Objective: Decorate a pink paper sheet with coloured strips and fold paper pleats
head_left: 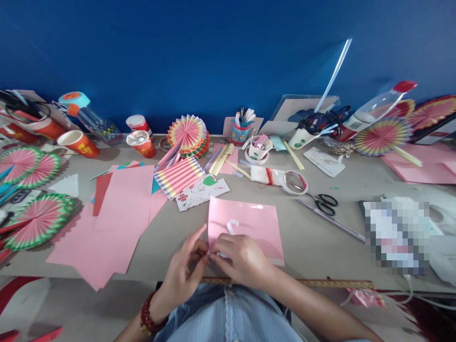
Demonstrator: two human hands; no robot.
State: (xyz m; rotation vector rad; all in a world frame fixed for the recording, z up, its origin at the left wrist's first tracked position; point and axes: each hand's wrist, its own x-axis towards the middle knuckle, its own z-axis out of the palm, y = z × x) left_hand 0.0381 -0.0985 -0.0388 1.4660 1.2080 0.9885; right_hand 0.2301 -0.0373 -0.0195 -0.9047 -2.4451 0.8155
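Note:
A sheet of pink paper (256,221) lies before me at the table's front, with a pale strip along its lower edge. My left hand (185,266) pinches the sheet's lower left corner between thumb and fingers, the index finger raised. At the same corner, the fingertips of my right hand (242,259) are pressed together, touching those of the left. What they grip is hidden. A narrow white strip (232,227) curls up just behind the right hand; its lower end is out of sight. More white shows under the right fingers.
Pink sheets (121,213) lie to the left, near folded paper fans (39,221). Scissors (326,204), a tape roll (294,183) and a utility knife (335,221) sit to the right. Paper cups (80,144) and a pen holder (240,133) line the blue wall (213,57).

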